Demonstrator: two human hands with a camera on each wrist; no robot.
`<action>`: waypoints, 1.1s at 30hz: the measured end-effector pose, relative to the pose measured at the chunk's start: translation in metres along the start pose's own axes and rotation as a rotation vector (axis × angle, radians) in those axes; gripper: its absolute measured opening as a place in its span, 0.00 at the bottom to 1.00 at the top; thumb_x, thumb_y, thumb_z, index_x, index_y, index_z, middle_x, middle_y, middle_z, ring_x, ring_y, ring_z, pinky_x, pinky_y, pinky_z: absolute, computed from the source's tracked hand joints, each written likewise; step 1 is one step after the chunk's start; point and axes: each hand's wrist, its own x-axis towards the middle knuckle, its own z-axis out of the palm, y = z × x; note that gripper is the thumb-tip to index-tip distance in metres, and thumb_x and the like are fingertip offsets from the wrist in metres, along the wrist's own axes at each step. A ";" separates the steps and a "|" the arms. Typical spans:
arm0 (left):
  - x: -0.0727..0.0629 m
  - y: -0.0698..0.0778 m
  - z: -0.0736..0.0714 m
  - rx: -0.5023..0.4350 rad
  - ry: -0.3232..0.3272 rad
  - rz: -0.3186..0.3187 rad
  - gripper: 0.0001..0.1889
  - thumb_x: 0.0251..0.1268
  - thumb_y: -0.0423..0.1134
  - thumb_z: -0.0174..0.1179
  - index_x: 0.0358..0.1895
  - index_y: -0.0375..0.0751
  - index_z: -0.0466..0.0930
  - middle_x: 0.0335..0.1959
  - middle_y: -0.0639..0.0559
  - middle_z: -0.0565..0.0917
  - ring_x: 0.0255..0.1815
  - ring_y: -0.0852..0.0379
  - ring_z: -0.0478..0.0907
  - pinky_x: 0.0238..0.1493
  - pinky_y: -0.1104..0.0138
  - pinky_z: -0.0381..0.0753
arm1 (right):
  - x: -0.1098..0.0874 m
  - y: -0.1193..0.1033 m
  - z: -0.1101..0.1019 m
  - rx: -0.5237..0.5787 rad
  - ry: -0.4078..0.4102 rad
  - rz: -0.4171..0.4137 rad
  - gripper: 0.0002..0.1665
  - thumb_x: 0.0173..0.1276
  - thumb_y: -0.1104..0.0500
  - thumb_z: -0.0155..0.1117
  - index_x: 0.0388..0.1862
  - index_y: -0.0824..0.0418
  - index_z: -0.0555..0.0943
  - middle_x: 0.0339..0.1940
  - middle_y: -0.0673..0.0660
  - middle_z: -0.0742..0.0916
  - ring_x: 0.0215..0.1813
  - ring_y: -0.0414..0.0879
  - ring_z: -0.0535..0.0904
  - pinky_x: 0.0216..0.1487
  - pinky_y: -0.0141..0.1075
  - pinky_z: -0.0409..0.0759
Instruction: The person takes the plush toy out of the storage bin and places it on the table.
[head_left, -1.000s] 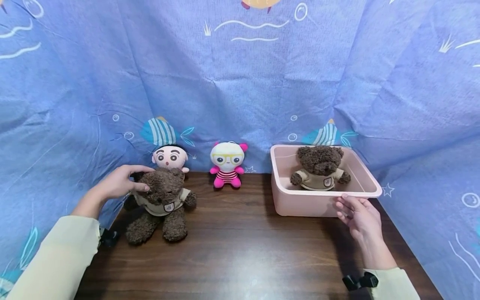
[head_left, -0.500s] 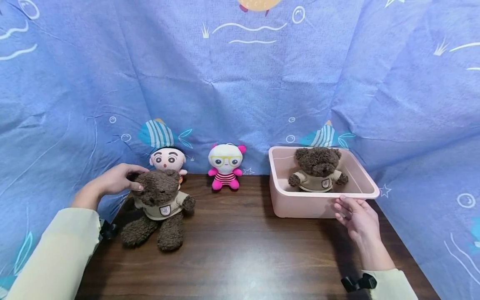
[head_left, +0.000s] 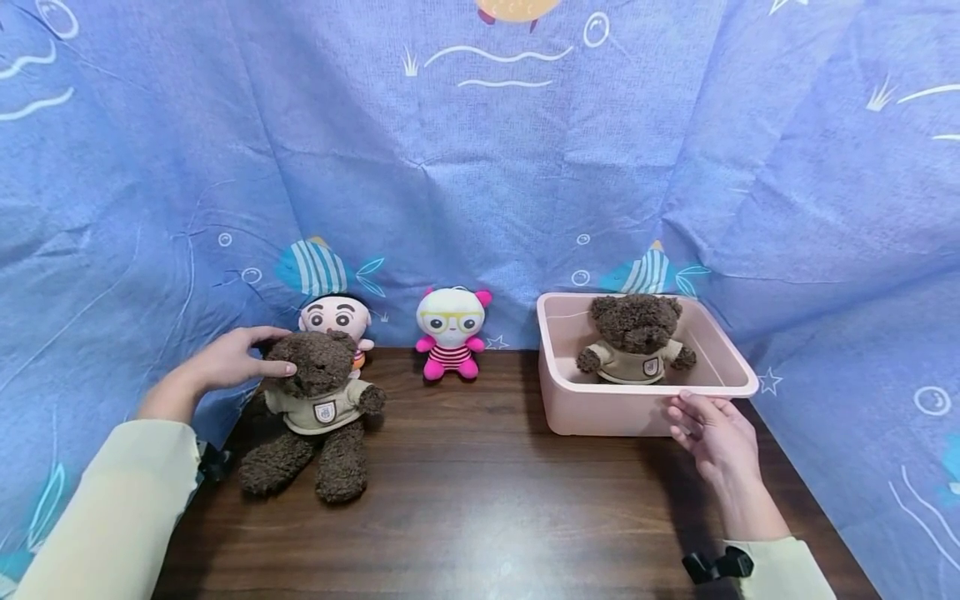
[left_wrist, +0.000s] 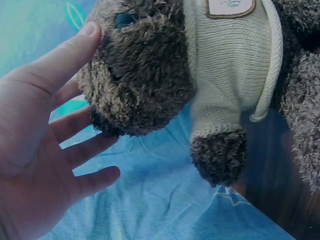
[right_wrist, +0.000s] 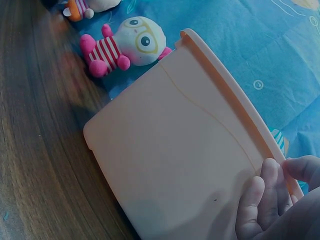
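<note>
A dark brown teddy bear (head_left: 321, 408) in a beige sweater sits upright on the table's left side. My left hand (head_left: 228, 364) is at its head, thumb across the front and fingers behind. In the left wrist view, these fingers (left_wrist: 85, 150) look fairly straight and spread, the thumb lying lightly against the fur. A pale pink plastic bin (head_left: 600, 410) stands at the right, holding a similar teddy bear (head_left: 637, 333) whose legs are hidden by the front wall. My right hand (head_left: 722, 446) pinches the bin's front rim, with thumb on top and fingertips beneath.
Behind the left bear sits a boy-faced doll (head_left: 337, 319), partly covered. A pink-and-white plush (head_left: 450, 329) with yellow glasses sits at the back middle. Blue printed cloth (head_left: 480, 167) walls in the brown wooden table (head_left: 480, 483) at the back and sides.
The left bear has shifted slightly left and toward me, and its head has risen from a tilt. My left thumb now shows more fully on its face. The right hand keeps its grip.
</note>
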 end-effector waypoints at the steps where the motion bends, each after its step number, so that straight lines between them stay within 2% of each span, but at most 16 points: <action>1: 0.000 0.001 0.001 0.000 0.007 -0.005 0.40 0.64 0.53 0.71 0.71 0.29 0.71 0.66 0.22 0.74 0.67 0.22 0.68 0.66 0.32 0.67 | 0.000 0.000 -0.001 -0.001 0.000 0.001 0.08 0.73 0.64 0.67 0.34 0.53 0.82 0.29 0.50 0.92 0.30 0.40 0.90 0.26 0.34 0.85; 11: 0.000 0.004 0.003 0.032 0.061 -0.033 0.42 0.62 0.56 0.72 0.72 0.32 0.70 0.69 0.22 0.70 0.68 0.21 0.66 0.65 0.30 0.66 | 0.002 0.000 -0.003 0.001 -0.009 -0.001 0.07 0.73 0.63 0.67 0.34 0.54 0.82 0.29 0.50 0.93 0.30 0.40 0.90 0.26 0.34 0.85; 17: 0.002 0.007 0.002 0.042 0.071 -0.016 0.41 0.62 0.56 0.72 0.71 0.34 0.72 0.67 0.24 0.73 0.67 0.22 0.68 0.64 0.30 0.67 | 0.001 0.000 -0.002 -0.004 -0.010 0.006 0.07 0.73 0.63 0.67 0.34 0.53 0.82 0.30 0.50 0.93 0.30 0.40 0.90 0.27 0.34 0.85; 20: 0.003 0.015 0.000 0.048 0.073 -0.008 0.40 0.62 0.55 0.72 0.71 0.34 0.72 0.69 0.25 0.72 0.68 0.23 0.67 0.65 0.31 0.66 | 0.001 0.000 -0.003 -0.010 -0.005 0.004 0.06 0.72 0.63 0.68 0.34 0.53 0.82 0.30 0.50 0.93 0.30 0.40 0.90 0.27 0.34 0.85; 23: 0.009 0.028 -0.003 0.055 0.073 0.005 0.40 0.63 0.56 0.71 0.72 0.35 0.71 0.71 0.26 0.70 0.70 0.24 0.65 0.67 0.31 0.65 | 0.001 0.000 -0.003 -0.010 -0.006 0.000 0.06 0.72 0.63 0.68 0.35 0.54 0.81 0.30 0.50 0.93 0.31 0.40 0.90 0.27 0.34 0.86; 26: 0.019 0.047 -0.006 0.068 0.074 0.025 0.41 0.63 0.56 0.71 0.72 0.35 0.71 0.72 0.27 0.70 0.71 0.25 0.65 0.67 0.32 0.65 | 0.001 -0.001 -0.003 -0.006 -0.009 0.000 0.06 0.72 0.63 0.68 0.36 0.54 0.80 0.30 0.50 0.93 0.31 0.40 0.90 0.27 0.34 0.86; 29: 0.034 0.072 -0.007 0.050 0.082 0.053 0.39 0.63 0.54 0.72 0.72 0.36 0.72 0.70 0.30 0.73 0.69 0.29 0.70 0.65 0.36 0.69 | 0.002 -0.002 -0.003 -0.006 -0.012 0.006 0.06 0.73 0.63 0.67 0.35 0.53 0.81 0.30 0.50 0.93 0.31 0.40 0.90 0.27 0.34 0.85; 33: 0.059 0.106 -0.005 0.038 0.102 0.131 0.35 0.64 0.52 0.71 0.70 0.39 0.75 0.68 0.35 0.77 0.68 0.36 0.73 0.66 0.40 0.71 | 0.002 -0.001 -0.004 -0.004 -0.014 0.022 0.07 0.73 0.62 0.67 0.34 0.53 0.83 0.30 0.49 0.93 0.31 0.40 0.90 0.27 0.33 0.85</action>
